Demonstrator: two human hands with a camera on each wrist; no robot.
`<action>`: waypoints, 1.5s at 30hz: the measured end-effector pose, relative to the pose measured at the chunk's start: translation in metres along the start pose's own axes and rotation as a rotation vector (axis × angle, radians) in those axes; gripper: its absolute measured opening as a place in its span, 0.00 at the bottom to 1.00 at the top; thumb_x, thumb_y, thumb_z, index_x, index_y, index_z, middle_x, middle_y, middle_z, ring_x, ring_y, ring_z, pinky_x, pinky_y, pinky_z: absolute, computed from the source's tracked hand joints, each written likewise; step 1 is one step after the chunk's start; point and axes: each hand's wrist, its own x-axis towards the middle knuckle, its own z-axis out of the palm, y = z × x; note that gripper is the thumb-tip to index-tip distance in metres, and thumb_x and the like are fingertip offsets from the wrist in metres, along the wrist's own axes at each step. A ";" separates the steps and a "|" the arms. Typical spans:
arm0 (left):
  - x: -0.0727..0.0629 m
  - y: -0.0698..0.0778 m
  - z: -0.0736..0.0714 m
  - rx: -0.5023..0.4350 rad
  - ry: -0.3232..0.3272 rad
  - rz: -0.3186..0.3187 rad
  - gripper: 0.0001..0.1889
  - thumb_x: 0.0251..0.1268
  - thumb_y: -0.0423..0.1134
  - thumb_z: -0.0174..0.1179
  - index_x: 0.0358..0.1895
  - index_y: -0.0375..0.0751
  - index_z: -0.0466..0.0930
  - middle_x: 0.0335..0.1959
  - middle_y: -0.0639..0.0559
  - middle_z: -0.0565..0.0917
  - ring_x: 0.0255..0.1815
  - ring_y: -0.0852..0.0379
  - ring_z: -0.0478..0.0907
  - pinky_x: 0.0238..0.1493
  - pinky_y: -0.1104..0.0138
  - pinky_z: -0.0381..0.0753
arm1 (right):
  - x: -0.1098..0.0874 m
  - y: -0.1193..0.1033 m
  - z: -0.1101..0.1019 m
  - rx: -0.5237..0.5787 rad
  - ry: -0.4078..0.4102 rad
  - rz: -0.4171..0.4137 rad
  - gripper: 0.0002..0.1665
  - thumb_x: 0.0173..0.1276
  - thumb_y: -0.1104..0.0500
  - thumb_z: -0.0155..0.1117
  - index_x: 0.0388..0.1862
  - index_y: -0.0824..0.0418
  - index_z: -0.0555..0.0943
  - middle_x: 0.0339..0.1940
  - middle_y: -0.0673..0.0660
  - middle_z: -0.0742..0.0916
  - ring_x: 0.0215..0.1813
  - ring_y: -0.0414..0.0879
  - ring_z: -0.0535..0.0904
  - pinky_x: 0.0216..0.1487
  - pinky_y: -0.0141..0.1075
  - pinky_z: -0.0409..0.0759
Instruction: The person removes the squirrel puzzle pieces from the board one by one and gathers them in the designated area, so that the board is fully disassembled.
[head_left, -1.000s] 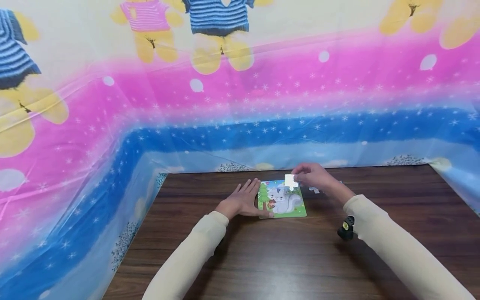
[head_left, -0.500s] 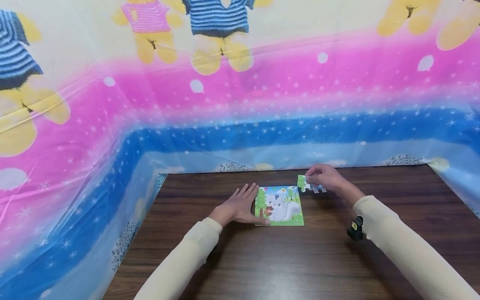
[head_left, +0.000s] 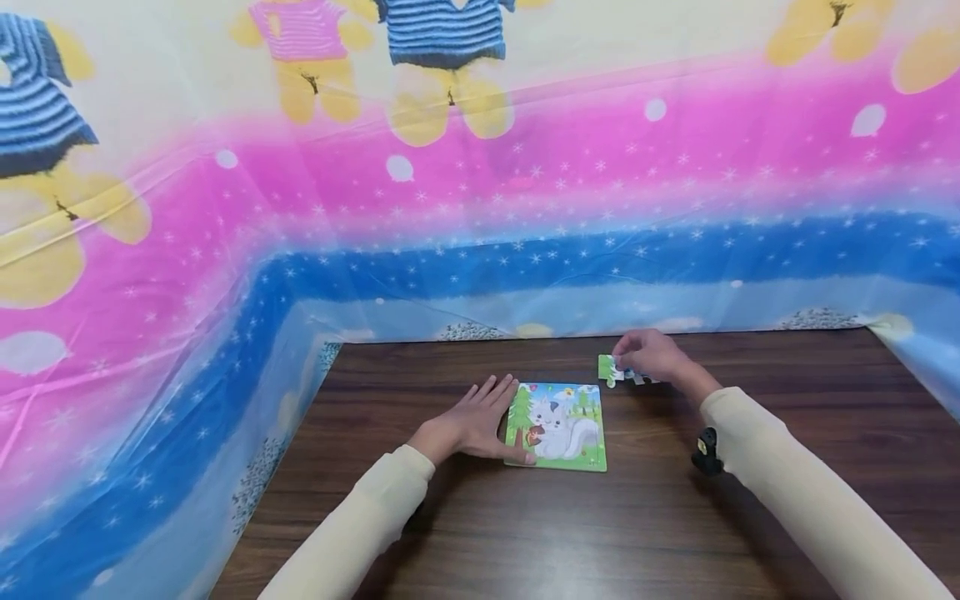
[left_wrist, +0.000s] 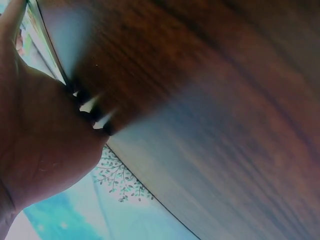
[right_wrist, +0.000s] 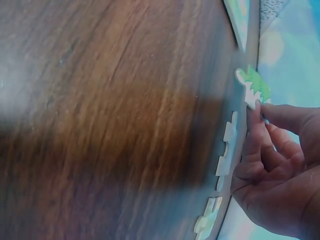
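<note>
A square squirrel picture board (head_left: 564,429), with a white squirrel, green trees and a blue sky, lies flat on the table. My left hand (head_left: 478,423) rests along its left side with the fingers straight, the thumb over the lower left corner. In the left wrist view the hand (left_wrist: 47,135) hides most of the board. To the right and farther back, my right hand (head_left: 656,355) pinches a green and white jigsaw piece (right_wrist: 257,86) between thumb and fingers. Beneath that hand, loose jigsaw pieces (right_wrist: 227,152) lie on the table, partly hidden in the head view.
The dark wooden table (head_left: 525,533) extends toward me and to both sides. Behind it hangs a patterned cloth (head_left: 480,217) that meets the back edge and the left side. A black wrist device (head_left: 707,452) hangs under my right sleeve.
The picture board has slid toward me and slightly left with my left hand. My right hand has moved right, off the board, and its jigsaw piece now shows green instead of white.
</note>
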 end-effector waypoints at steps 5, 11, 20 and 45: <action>-0.009 0.003 -0.001 0.020 -0.002 -0.002 0.67 0.58 0.79 0.63 0.89 0.49 0.36 0.91 0.51 0.39 0.92 0.45 0.35 0.90 0.47 0.43 | 0.003 -0.001 0.003 -0.052 -0.002 -0.027 0.11 0.79 0.58 0.62 0.52 0.62 0.85 0.50 0.63 0.87 0.44 0.52 0.80 0.42 0.40 0.78; -0.014 0.003 0.000 0.025 0.005 -0.002 0.66 0.60 0.78 0.62 0.89 0.49 0.36 0.91 0.50 0.39 0.92 0.45 0.36 0.90 0.47 0.44 | 0.008 0.001 0.003 -0.099 -0.028 -0.069 0.10 0.80 0.59 0.62 0.50 0.62 0.86 0.47 0.61 0.87 0.40 0.50 0.78 0.40 0.40 0.77; -0.015 0.001 0.001 -0.003 0.001 0.001 0.66 0.59 0.78 0.64 0.89 0.50 0.36 0.91 0.53 0.38 0.92 0.47 0.35 0.90 0.47 0.44 | 0.013 0.008 0.005 -0.147 -0.059 -0.100 0.08 0.81 0.58 0.62 0.47 0.60 0.86 0.42 0.57 0.88 0.35 0.48 0.77 0.39 0.41 0.77; -0.015 -0.001 0.000 -0.031 0.003 0.026 0.67 0.58 0.77 0.65 0.89 0.48 0.36 0.91 0.50 0.38 0.92 0.47 0.35 0.90 0.49 0.43 | 0.017 -0.004 0.016 -0.362 0.109 -0.257 0.14 0.78 0.48 0.66 0.50 0.56 0.87 0.52 0.60 0.88 0.56 0.59 0.82 0.56 0.60 0.75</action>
